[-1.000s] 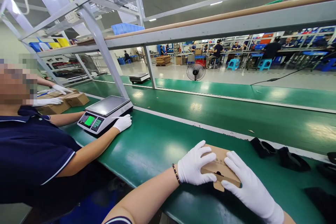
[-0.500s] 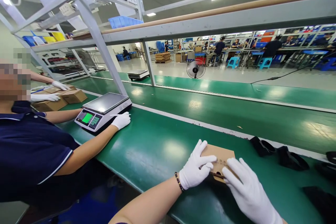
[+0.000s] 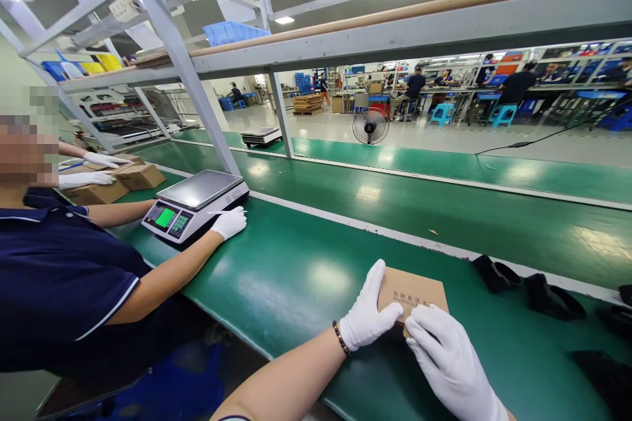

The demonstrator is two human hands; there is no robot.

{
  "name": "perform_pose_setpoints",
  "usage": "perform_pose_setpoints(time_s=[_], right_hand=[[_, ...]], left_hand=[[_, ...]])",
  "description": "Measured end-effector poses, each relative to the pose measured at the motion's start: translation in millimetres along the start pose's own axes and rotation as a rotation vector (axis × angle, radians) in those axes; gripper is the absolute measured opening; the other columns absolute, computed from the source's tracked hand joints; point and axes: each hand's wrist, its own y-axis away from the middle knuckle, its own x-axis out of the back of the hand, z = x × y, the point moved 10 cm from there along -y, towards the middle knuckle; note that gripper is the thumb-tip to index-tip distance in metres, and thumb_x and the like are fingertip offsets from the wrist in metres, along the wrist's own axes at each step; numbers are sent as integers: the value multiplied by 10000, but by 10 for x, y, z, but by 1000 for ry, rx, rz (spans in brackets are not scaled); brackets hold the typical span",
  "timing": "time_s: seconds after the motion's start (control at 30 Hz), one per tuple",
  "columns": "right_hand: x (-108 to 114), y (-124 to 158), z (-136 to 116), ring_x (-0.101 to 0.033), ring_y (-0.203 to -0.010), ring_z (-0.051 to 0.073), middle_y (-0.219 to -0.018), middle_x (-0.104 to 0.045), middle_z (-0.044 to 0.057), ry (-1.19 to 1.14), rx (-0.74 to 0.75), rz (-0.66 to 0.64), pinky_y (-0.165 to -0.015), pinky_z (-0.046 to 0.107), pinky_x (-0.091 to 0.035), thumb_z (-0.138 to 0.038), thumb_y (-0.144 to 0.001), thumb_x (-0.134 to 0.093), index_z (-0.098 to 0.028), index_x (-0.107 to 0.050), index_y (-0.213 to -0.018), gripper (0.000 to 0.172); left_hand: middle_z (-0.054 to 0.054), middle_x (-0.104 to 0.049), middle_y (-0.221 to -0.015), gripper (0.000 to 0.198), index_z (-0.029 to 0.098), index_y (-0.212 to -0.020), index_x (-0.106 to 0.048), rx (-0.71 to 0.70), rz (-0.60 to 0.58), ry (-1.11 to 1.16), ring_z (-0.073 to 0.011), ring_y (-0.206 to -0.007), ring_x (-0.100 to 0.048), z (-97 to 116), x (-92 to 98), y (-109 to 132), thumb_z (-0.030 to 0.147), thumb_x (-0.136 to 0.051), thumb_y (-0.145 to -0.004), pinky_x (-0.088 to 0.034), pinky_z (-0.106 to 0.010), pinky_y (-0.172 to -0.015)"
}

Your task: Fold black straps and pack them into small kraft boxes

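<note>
A small brown cardboard box (image 3: 419,286) with dark printed lettering on its top is between my two white-gloved hands, above the green bench. My left hand (image 3: 368,312) grips its left side, the thumb lying near the front edge. At the box's front right edge, the fingers of my right hand (image 3: 444,352) are bent and closed on the cardboard, partly covering the print. My fingers hide the front face.
Several black strap-like loops (image 3: 496,274) lie on the bench at right. To the left, a co-worker's gloved hand (image 3: 230,222) holds a thin white stick beside a digital scale (image 3: 197,200). Cardboard boxes (image 3: 141,176) sit farther left. A metal shelf frame (image 3: 345,46) spans overhead.
The front of the box lid now looks closed, where a gap and dark hole showed before. My right fingers have drawn together at the front edge, and my left fingers have left the top.
</note>
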Motion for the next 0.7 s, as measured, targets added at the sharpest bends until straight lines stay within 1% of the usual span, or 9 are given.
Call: perform_pose_setpoints(time_s=[0.1,0.17,0.27,0.37,0.47,0.53,0.6,0.63,0.7], right_hand=[[14,67,37,-616,-987,213,-1091,-637,81,36,-32,60,-894,442,-499,-134,-863,-551,-243,-582,-1139,298],[-16,106,150,-619,-1010,235,-1160,-621,103,64,-150,103,-860,423,-520,-193,-881,-542,-242,-578,-1181,306],[-55,100,428,-619,-1028,263,-1186,-617,125,50,-397,120,-859,419,-531,-364,-887,-532,-200,-569,-1221,373],[-77,89,805,-523,-1185,311,-1323,-530,122,-47,-688,42,-976,475,-461,-586,-804,-551,-183,-562,-1248,600],[-149,263,1084,-457,-1259,291,-1367,-493,94,-247,-1004,-25,-1055,492,-382,-645,-833,-429,-187,-536,-1285,652],[-212,384,1050,-446,-1271,271,-1357,-504,86,-339,-1094,-2,-1088,487,-339,-608,-869,-373,-185,-530,-1293,619],[-309,461,853,-423,-1290,255,-1384,-473,79,-382,-1093,23,-1098,469,-329,-551,-887,-394,-188,-500,-1324,578],[-372,478,714,-418,-1293,243,-1398,-453,75,-405,-1074,25,-1091,454,-345,-512,-900,-398,-189,-469,-1351,559],[-519,430,387,-445,-1272,214,-1398,-451,70,-462,-979,-29,-1059,402,-397,-430,-929,-384,-186,-442,-1373,510]], left_hand=[[-121,-130,-1556,829,163,-1468,-136,-16,1,6,-270,-1429,-138,1,-7,-14,358,-573,-791,-130,-470,-1188],[-116,-136,-1555,822,172,-1467,-151,-10,9,-12,-272,-1430,-134,-11,-6,-12,367,-578,-792,-119,-466,-1189],[-118,-132,-1556,825,170,-1470,-146,5,26,-48,-276,-1430,-133,-54,9,4,404,-573,-804,-133,-457,-1188],[-122,-145,-1554,791,172,-1475,-130,-41,-9,-121,-266,-1425,-165,-56,38,-9,428,-530,-842,-179,-452,-1179],[-128,-172,-1549,679,176,-1466,-182,-134,34,-335,-262,-1417,-200,77,230,-65,375,-471,-886,-212,-461,-1167],[-143,-196,-1539,582,164,-1441,-269,-152,232,-586,-301,-1420,-168,278,521,-68,294,-439,-900,-174,-524,-1159],[-150,-238,-1523,513,170,-1401,-368,-146,420,-850,-362,-1417,-124,566,734,8,226,-428,-895,-121,-603,-1133],[-145,-273,-1510,492,188,-1380,-411,-159,428,-953,-388,-1409,-130,705,732,45,221,-438,-890,-124,-624,-1117],[-132,-392,-1446,455,231,-1330,-486,-234,272,-1077,-404,-1362,-256,900,537,102,298,-480,-880,-188,-619,-1094]])
